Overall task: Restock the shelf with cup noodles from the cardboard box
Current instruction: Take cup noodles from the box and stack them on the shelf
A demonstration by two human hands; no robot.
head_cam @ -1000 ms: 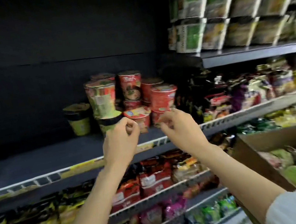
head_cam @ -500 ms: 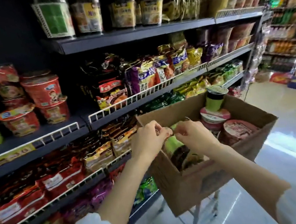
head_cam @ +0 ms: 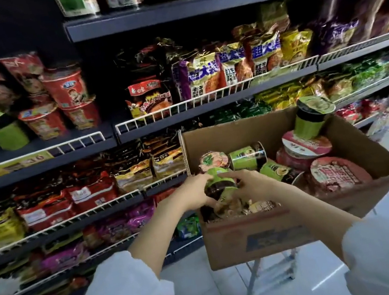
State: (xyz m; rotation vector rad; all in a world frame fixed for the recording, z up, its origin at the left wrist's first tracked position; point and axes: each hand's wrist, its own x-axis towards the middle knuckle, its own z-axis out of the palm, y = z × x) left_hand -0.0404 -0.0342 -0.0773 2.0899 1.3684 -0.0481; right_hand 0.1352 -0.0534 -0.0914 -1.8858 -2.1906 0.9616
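Over the open cardboard box [head_cam: 265, 233], which is sitting on a folding stand beside the shelf [head_cam: 37, 159], both hands are closing around one green cup noodle [head_cam: 219, 184] lying on its side near the box's front-left corner. The left hand [head_cam: 193, 193] is curling against the cup's left flank and the right hand [head_cam: 250, 184] is cupping its right side, so the hands are clamped together on the same cup, though how firmly is hard to say since the fingertips are partly hidden. More cups are lying loose in the box: other green ones just behind, a tall green cup [head_cam: 311, 118] standing upright on the pink bowls [head_cam: 306, 150] at the right.

The step in hand looks like lifting this cup out. To do it well, the grip is probably best taken around the body rather than the thin foil lid, which could dent or peel. Lifting straight up before swinging left should be keeping it from dragging neighbouring cups or snagging the box's flap. The tall upright cup looks precarious, so jostling the box is worth avoiding. On the shelf, red cups [head_cam: 65, 96] and green cups [head_cam: 5, 131] are already standing at the upper left; the new cup likely belongs upright beside the green ones, label facing out.
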